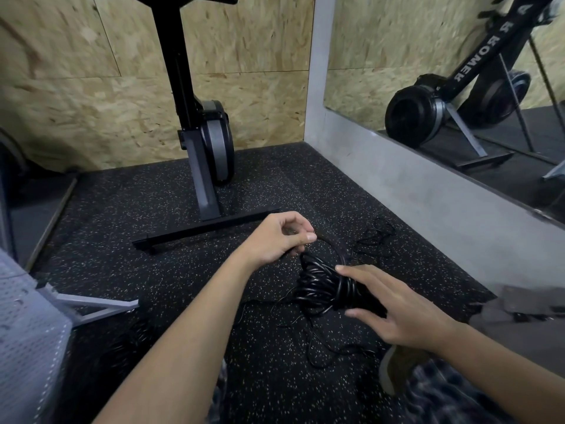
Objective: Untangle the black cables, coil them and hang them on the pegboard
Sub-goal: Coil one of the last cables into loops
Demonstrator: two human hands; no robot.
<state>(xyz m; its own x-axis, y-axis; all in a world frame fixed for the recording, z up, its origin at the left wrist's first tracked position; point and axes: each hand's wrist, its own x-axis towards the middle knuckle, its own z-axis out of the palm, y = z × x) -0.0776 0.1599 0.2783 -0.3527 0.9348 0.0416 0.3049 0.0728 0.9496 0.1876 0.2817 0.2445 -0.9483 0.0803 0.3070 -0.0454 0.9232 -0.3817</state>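
Observation:
A thick bundle of black cable (pixel 325 287) is partly coiled just above the speckled rubber floor. My right hand (pixel 400 307) wraps around its right side, holding the loops together, fingers spread along them. My left hand (pixel 279 237) is raised to the upper left of the bundle, pinching one black strand between thumb and fingers; the strand arcs from there down into the coil. Thin loose black cable (pixel 374 240) lies tangled on the floor behind the bundle, and more thin loops (pixel 327 347) trail on the floor in front of it. No pegboard is in view.
An upright rowing machine (pixel 201 133) stands on a floor bar (pixel 204 229) just behind my left hand. A grey concrete ledge (pixel 412 191) under a wall mirror runs along the right. A grey metal frame (pixel 91 307) sits at the left. My shoe (pixel 397 368) is at lower right.

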